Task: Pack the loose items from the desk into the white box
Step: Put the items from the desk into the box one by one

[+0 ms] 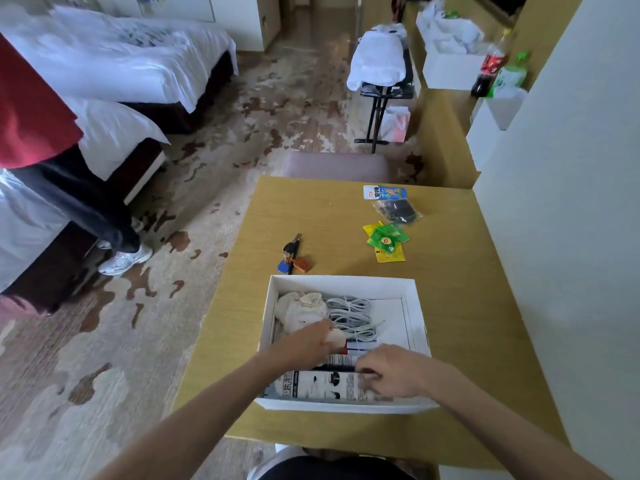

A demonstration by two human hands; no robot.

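The open white box [341, 281] sits on the near part of the wooden desk [457, 306]. Inside lie a cream cloth bundle [299, 308], a coiled grey cable [349, 317] and a printed black-and-white packet [325, 386] along the near wall. Both hands are inside the box. My left hand [308, 344] holds a small pale item with a red part at the box's middle. My right hand [391, 372] pinches the printed packet's edge. Loose on the desk are a key bunch with blue and orange tags [293, 258], green and yellow tea sachets [386, 240] and a snack packet [393, 202].
A white wall [571, 237] borders the desk on the right. A padded stool [339, 166] stands at the desk's far edge. Another person in a red top and white shoes [124, 259] stands at the left beside the beds. Bottles [495, 64] stand on the far counter.
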